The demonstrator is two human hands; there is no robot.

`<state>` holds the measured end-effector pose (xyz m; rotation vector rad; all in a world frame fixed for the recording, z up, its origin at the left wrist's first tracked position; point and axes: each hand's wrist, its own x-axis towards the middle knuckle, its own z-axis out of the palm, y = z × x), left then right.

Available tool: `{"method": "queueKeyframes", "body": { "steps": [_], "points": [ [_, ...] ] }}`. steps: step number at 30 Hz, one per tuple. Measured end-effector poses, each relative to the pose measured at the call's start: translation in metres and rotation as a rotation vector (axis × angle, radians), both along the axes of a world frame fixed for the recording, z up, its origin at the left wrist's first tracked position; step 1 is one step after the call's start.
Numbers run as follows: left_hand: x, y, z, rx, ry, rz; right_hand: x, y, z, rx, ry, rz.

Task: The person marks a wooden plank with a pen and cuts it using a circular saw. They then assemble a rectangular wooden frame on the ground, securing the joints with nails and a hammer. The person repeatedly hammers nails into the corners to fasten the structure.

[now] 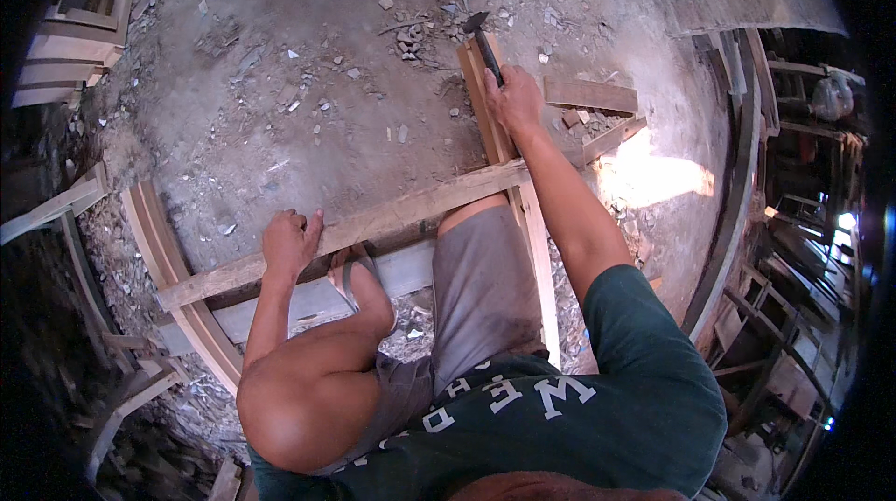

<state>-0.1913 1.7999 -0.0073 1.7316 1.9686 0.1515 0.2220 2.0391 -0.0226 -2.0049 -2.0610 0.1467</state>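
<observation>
My right hand (515,102) is closed round the dark handle of a hammer (487,55), reaching out over a wooden post. The hammer's black head points away from me, just beyond the post's far end. My left hand (291,242) is curled beside the long wooden crossbar (392,214), near its left part. Whatever its fingers may hold is hidden. The crossbar lies across two upright-running wooden pieces, a left one (157,229) and a right one (481,114), forming a frame around my legs.
A loose board (590,94) and a shorter wood piece (614,139) lie right of the post. Debris and small stones (409,40) litter the dirt floor. Wooden frames (75,48) stand at the far left; long timbers (737,202) and stacked wood line the right side.
</observation>
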Motion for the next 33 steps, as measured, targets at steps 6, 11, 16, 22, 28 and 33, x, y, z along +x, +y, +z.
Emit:
{"method": "queueKeyframes", "body": {
  "steps": [6, 11, 16, 22, 28, 33],
  "points": [
    [0.004, 0.001, 0.001, -0.026, 0.010, 0.011, 0.002, -0.001, -0.002, 0.073, 0.015, -0.029],
    [0.007, -0.001, 0.003, 0.012, 0.004, 0.034, 0.004, -0.007, -0.002, 0.065, 0.012, -0.036],
    [0.012, -0.015, 0.000, -0.032, -0.002, 0.052, 0.018, -0.011, -0.002, -0.064, 0.001, 0.021],
    [0.014, -0.030, -0.012, 0.038, 0.011, 0.053, 0.019, -0.007, 0.006, -0.085, 0.025, 0.070],
    [0.015, -0.032, -0.013, 0.060, 0.056, 0.047, 0.025, -0.003, 0.000, -0.079, 0.039, 0.077],
    [0.015, -0.034, -0.012, 0.063, 0.057, 0.025, 0.029, 0.000, 0.003, -0.114, 0.071, 0.088]
  ]
}}
